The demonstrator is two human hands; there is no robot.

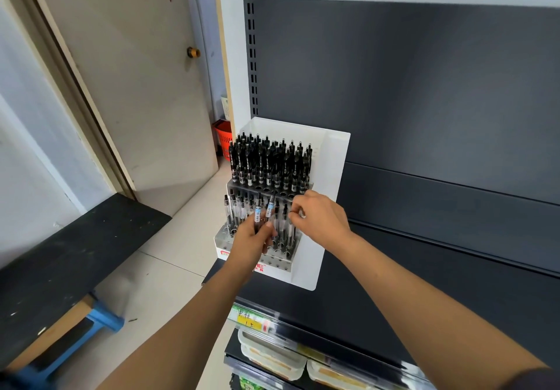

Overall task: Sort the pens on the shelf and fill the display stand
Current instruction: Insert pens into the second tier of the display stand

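Shelf [424,102] first: dark grey, filling the whole right side, with a beige door [130,92] over on the left. At the shelf's left end sits the white stand [330,177], its back against the grey panel. Up top it's packed, black pens [266,162] upright, row on row in the upper tier. Down in the lower tier, clear pens [235,211] stand in the holes, and open holes show along the front edge. Both hands are at that lower tier. Left hand [253,238] is in from below, fingers wrapped round two pens [258,209], clear ones with blue-and-white labels, upright and tilted slightly right, just in front of the clear rows. Right hand [321,217] is in from the right, thumb and fingers [298,208] closed together, pinching the top of a clear pen [290,232] that stands at the right side of the lower tier.
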